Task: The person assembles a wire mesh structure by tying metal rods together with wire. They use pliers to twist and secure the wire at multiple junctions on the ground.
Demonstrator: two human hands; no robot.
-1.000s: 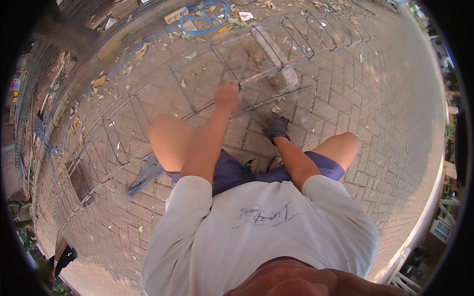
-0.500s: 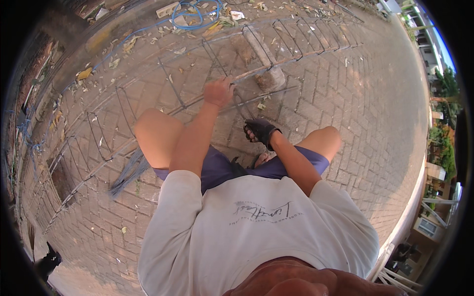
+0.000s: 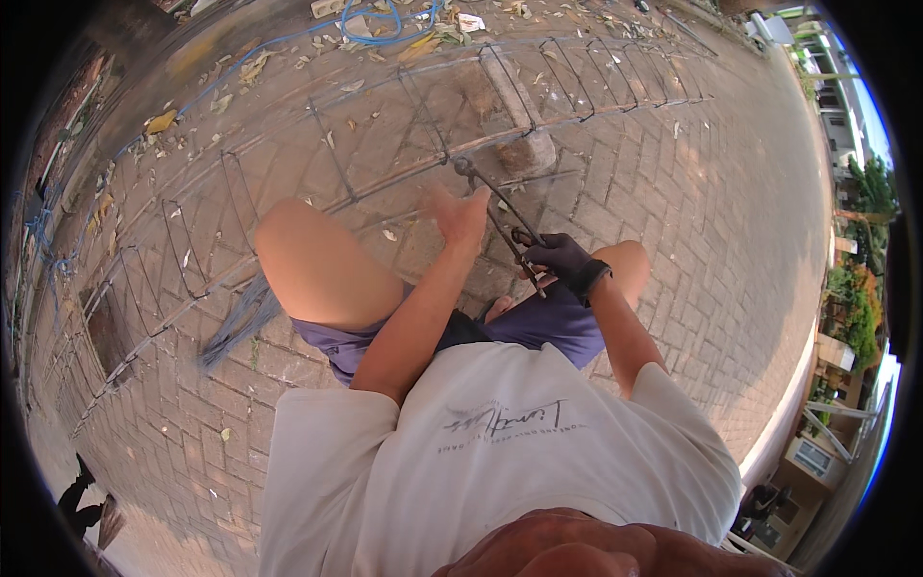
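Observation:
My right hand (image 3: 558, 258), in a black glove, is closed round the handles of long dark pincers (image 3: 464, 167). The pincers' head points away from me, just short of the near bar of a rebar cage (image 3: 404, 175). My left hand (image 3: 460, 213) is bare and blurred, beside the pincers' head. Its thumb stands apart from the smeared fingers, and nothing shows in it. The cage has long bars joined by several bent stirrups and stretches from lower left to upper right in front of my knees.
A long concrete block (image 3: 529, 154) lies under the cage. A bundle of thin grey wire (image 3: 236, 322) is on the paving beside my left knee. Blue hose (image 3: 370, 38) and dry leaves (image 3: 255, 69) are scattered on the far side. Brick paving (image 3: 711, 250) extends to the right.
My left hand has let go of the cage bar and moved right and nearer. My right hand has shifted right, and the pincers now show clearly, swung up toward the bar.

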